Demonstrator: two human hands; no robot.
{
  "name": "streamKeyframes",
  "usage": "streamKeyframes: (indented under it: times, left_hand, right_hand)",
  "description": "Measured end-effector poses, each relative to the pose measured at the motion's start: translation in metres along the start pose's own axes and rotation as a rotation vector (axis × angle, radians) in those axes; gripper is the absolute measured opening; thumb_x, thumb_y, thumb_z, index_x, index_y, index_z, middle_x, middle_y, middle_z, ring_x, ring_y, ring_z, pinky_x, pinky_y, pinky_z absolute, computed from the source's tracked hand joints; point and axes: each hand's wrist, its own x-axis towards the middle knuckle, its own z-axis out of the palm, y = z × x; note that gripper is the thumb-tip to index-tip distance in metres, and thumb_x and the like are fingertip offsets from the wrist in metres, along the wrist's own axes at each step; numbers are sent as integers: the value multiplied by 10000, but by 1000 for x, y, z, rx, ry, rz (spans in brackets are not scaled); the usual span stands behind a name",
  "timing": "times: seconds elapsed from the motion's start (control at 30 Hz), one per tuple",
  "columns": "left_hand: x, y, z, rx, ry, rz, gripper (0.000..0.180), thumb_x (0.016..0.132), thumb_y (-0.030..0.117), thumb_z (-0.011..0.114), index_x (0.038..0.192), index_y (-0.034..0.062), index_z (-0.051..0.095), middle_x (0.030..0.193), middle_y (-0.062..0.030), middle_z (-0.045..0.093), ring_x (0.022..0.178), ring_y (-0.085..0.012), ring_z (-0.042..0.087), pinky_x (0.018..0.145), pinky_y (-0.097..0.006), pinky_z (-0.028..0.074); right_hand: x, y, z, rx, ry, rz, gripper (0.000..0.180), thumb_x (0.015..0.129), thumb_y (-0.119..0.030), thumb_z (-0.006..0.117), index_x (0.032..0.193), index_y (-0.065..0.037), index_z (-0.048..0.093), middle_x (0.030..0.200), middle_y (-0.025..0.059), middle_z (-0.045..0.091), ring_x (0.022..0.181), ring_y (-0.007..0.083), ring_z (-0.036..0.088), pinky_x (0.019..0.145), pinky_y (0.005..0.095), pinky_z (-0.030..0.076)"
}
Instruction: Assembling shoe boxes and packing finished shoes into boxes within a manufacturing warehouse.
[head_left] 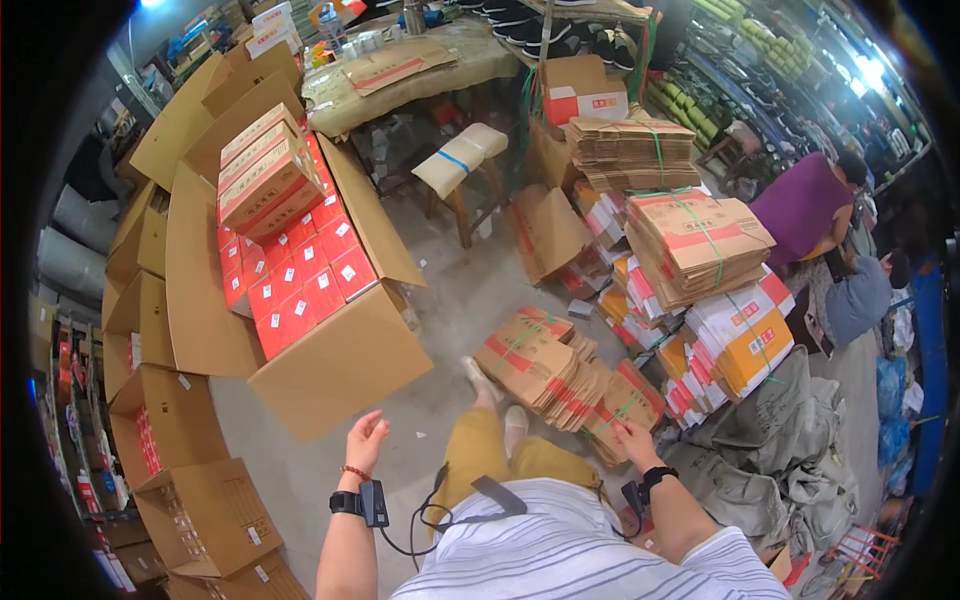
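Concrete floor (440, 300) of a crowded storeroom. Left hand (366, 440): raised over bare floor, fingers apart, holding nothing, just beside the open carton (330, 370) packed with red boxes (300, 280). Right hand (636, 438): fingers spread, resting on a bundle of flattened cardboard boxes (545, 370) tied with green string. Taller tied stacks (695, 245) stand behind. Two people (830, 250) sit at far right.

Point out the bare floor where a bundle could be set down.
Bare concrete floor runs between the large open carton of red boxes and the flat cardboard bundles, up to the wooden stool. Another patch lies below the left hand. The right side, around the right hand, is crowded with stacks and grey sacks.
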Motion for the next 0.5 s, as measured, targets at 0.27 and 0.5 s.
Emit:
streamKeyframes:
  times: [0.27, 0.5]
  left_hand:
    - [38, -69, -14, -111, 210, 8, 294, 923, 201, 602, 1196, 93, 592, 983, -36, 684, 828, -98, 636, 622, -219, 436]
    - [60, -58, 10, -229, 290, -230, 308, 889, 258, 651, 1156, 107, 624, 945, -23, 696, 799, -110, 652, 582, -226, 442]
  right_hand:
    - [-1, -59, -34, -25, -184, 71, 314, 934, -270, 561, 971, 29, 652, 772, 83, 672, 722, 149, 653, 674, 277, 507]
    - [59, -66, -29, 89, 17, 129, 207, 897, -174, 584, 857, 14, 660, 774, 60, 679, 694, 133, 636, 620, 295, 500]
